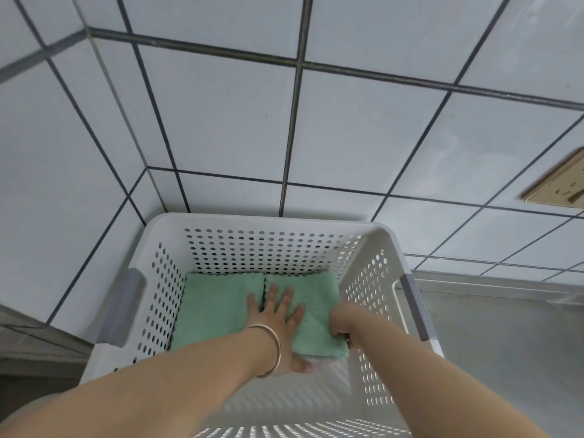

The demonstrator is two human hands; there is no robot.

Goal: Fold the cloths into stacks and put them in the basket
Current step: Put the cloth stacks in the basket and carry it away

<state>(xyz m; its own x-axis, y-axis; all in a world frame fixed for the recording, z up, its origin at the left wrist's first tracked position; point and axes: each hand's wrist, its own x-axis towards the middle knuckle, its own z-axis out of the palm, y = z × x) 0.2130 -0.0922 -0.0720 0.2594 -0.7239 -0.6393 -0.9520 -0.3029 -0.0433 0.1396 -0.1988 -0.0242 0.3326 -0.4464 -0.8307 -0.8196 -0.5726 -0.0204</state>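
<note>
With both hands inside the basket (164, 279), left hand (278, 314) lies flat, grip wide, on the right green cloth stack (316, 320); right hand (339, 320) pinches its edge.

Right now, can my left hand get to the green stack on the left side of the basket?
Probably yes. The left hand lies flat across the seam between the right stack and the left stack, fingers already touching it, and nothing inside the basket blocks it.
</note>
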